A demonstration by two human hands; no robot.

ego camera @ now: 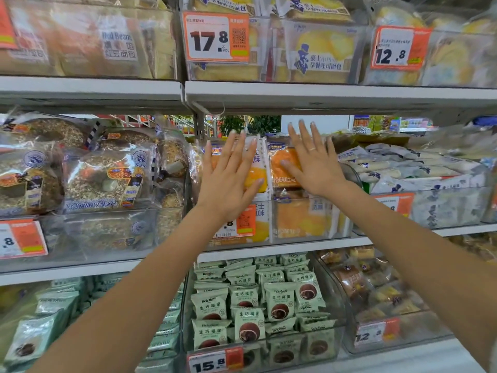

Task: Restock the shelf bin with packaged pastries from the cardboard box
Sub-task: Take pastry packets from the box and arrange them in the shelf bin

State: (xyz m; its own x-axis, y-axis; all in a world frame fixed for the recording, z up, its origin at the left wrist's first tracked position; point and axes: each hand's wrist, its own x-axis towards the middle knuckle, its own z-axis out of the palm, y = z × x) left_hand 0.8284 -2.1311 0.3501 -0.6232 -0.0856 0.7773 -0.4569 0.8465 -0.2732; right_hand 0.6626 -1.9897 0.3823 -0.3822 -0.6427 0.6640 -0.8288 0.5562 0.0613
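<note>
Two orange and white pastry packages stand upright at the top of a clear shelf bin (309,219) on the middle shelf. My left hand (230,176) lies flat with straight fingers against the left package (259,170). My right hand (312,160), a ring on one finger, lies flat against the right package (282,160). More of the same packages (301,219) show through the bin's clear front. The cardboard box is out of view.
Bins of grain bread (94,170) stand to the left and white packets (408,168) to the right. The shelf above (295,92) hangs close over my hands. Below is a bin of green pastry packs (258,300). Orange price tags (216,36) hang on the bin fronts.
</note>
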